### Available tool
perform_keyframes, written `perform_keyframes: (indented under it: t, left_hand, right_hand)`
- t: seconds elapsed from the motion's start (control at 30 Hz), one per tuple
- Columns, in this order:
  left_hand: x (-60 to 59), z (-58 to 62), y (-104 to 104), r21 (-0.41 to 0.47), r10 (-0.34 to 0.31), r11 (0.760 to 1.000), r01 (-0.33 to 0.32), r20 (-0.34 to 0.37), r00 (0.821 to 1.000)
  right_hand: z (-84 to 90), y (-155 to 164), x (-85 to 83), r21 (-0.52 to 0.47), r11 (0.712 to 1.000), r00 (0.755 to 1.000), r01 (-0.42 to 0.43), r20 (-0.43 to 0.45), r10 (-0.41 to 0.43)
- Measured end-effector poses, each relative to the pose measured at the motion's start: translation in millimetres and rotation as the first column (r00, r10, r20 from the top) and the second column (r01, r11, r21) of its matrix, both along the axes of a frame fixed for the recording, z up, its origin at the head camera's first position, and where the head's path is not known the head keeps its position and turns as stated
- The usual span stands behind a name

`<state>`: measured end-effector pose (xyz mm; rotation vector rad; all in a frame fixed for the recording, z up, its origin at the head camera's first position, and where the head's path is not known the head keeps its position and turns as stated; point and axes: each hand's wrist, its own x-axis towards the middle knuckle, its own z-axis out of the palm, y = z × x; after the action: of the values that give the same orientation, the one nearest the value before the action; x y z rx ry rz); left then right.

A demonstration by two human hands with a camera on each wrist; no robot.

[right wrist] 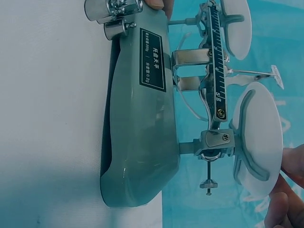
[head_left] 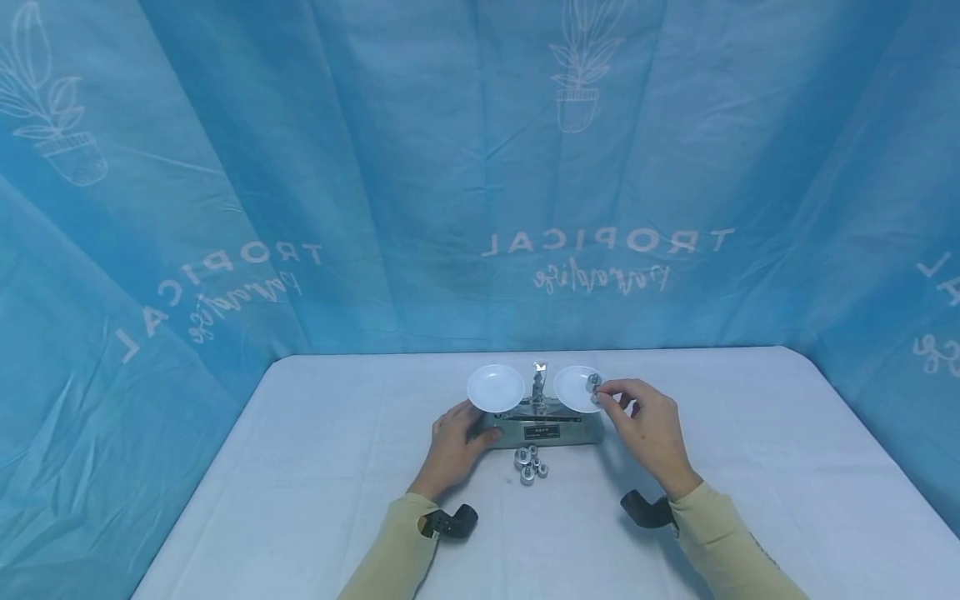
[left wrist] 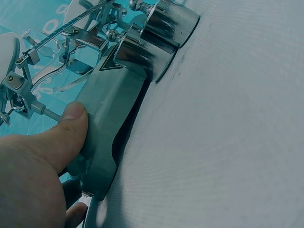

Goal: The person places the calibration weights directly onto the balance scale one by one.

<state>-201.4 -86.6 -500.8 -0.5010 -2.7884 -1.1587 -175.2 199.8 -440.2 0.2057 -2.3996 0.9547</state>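
A green-grey balance scale (head_left: pixel 542 430) with two white pans stands on the table. At its left end, my left hand (head_left: pixel 452 444) grips the base, with the thumb on the front face and the fingers behind. Over the right pan (head_left: pixel 570 390), my right hand (head_left: pixel 647 423) pinches a small metal weight (head_left: pixel 596 397) between thumb and forefinger. A larger metal weight (head_left: pixel 593 381) sits on that pan, just beyond the fingertips. In the right wrist view, the pan's underside hides what the right fingers (right wrist: pixel 292 164) hold. The left pan (head_left: pixel 496 388) carries nothing visible.
Several loose metal weights (head_left: pixel 527 476) stand clustered in front of the base, close to it. White cloth (head_left: pixel 300 500) covers the table. A blue printed curtain (head_left: pixel 450 167) hangs behind and along both sides. A dark wrist mount (head_left: pixel 453 522) sits on each forearm.
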Motion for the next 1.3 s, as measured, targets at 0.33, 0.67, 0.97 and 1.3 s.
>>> perform_keyframes:
  t: [0.33,0.67,0.97,1.3]
  left_hand:
    - [-0.5,-0.2,-1,-0.001,-0.002,1.000,0.002,-0.003,1.000]
    - [-1.7,-0.9,-1,-0.002,-0.006,1.000,0.006,-0.007,1.000]
    - [-3.1,-2.7,0,-0.003,-0.002,1.000,0.002,0.000,1.000]
    - [-2.8,-2.0,0,-0.008,0.000,1.000,0.000,-0.002,1.000]
  right_hand:
    - [-0.8,0,-0.2,0.006,1.000,1.000,-0.003,0.013,0.002]
    - [2.8,-1,1.8,-0.020,1.000,1.000,-0.018,0.009,0.019]
    - [11.8,-7,8.7,-0.057,0.997,0.998,-0.056,0.036,0.058]
    - [17.8,-16,16.8,-0.087,0.991,0.992,-0.102,0.066,0.108]
